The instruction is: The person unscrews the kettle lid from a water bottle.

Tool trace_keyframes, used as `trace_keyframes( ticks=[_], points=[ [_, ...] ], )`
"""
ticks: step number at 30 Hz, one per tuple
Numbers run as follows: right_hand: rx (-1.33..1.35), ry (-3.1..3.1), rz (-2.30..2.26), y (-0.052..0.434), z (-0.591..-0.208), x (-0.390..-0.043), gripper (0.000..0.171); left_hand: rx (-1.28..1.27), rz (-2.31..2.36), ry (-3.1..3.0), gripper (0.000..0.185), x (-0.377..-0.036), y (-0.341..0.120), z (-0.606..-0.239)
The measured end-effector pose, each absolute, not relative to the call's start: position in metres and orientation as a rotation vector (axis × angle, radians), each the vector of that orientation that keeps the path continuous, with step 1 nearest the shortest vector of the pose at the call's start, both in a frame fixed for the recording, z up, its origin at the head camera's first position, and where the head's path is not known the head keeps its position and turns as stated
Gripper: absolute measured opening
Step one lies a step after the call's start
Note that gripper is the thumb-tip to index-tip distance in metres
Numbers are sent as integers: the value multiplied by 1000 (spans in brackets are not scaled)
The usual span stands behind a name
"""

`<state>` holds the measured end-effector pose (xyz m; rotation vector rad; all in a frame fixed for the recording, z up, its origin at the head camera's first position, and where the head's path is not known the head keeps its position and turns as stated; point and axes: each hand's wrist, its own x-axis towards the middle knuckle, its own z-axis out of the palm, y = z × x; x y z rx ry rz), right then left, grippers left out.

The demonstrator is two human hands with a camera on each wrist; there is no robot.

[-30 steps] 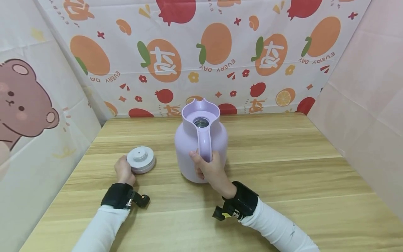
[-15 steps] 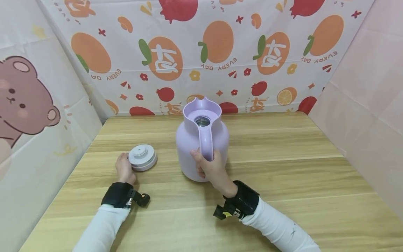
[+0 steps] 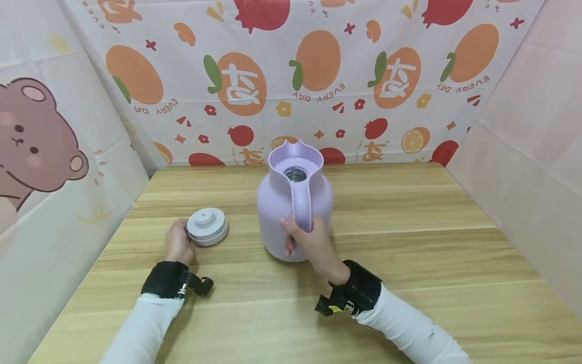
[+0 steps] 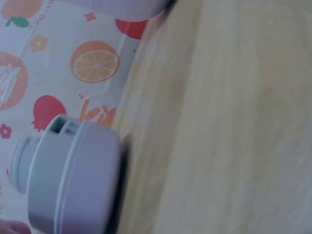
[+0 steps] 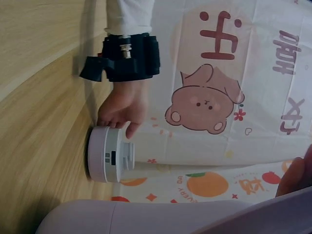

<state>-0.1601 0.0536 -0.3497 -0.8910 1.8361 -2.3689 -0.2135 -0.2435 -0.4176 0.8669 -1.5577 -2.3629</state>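
A lilac thermos jug (image 3: 295, 207) stands upright on the table, its mouth uncovered and its handle (image 3: 301, 205) towards me. Around the lower part of that handle my right hand (image 3: 311, 242) is curled. To the left lies a round grey-and-lilac lid (image 3: 207, 226) with a stepped knob upward, flat on the wood. My left hand (image 3: 179, 243) is at the lid's left side, fingers loosely bent. In the right wrist view the left fingers (image 5: 109, 119) are right by the lid's edge and the thumb stands apart from it. Whether they touch is unclear.
The wood-grain table (image 3: 409, 253) reaches back to a fruit-print cloth (image 3: 282, 86). A bear-print cloth (image 3: 41, 136) hangs on the left and a pale cloth (image 3: 536, 126) on the right. Both wrists wear black camera straps (image 3: 165, 279).
My left hand has drawn slightly left from the lid, which stays put. My right hand keeps its grip on the jug's handle. The head view has shifted a little.
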Motion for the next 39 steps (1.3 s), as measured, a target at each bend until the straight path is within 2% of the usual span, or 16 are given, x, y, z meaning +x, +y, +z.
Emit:
trace_keyframes(
  ticks=[3, 6, 12, 18, 23, 26, 34, 39],
  points=[
    [-949, 1888, -2334, 59, -349, -160, 29, 864, -2472, -1521, 49, -214, -248, -414],
    [-983, 1937, -2308, 66, -351, -158, 25, 878, -2491, -1545, 51, -214, -250, -411],
    [-950, 2008, -2372, 86, -358, -157, 33, 880, -2513, -1526, 50, -208, -254, -403],
    [-790, 2156, -2394, 117, -368, -173, 28, 597, -2457, -1636, 51, -201, -264, -385],
    [-662, 2343, -2272, 148, -373, -202, 29, 262, -2067, -2073, 55, -203, -269, -368],
    [-679, 2512, -2120, 166, -369, -221, 27, 102, -1710, -2326, 53, -205, -267, -354],
    [-787, 3125, -1368, 203, -366, -273, 25, -238, -907, -2696, 45, -216, -254, -329],
    [-811, 3263, -1010, 210, -359, -292, 28, -372, -582, -2809, 52, -228, -247, -328]
  ],
)
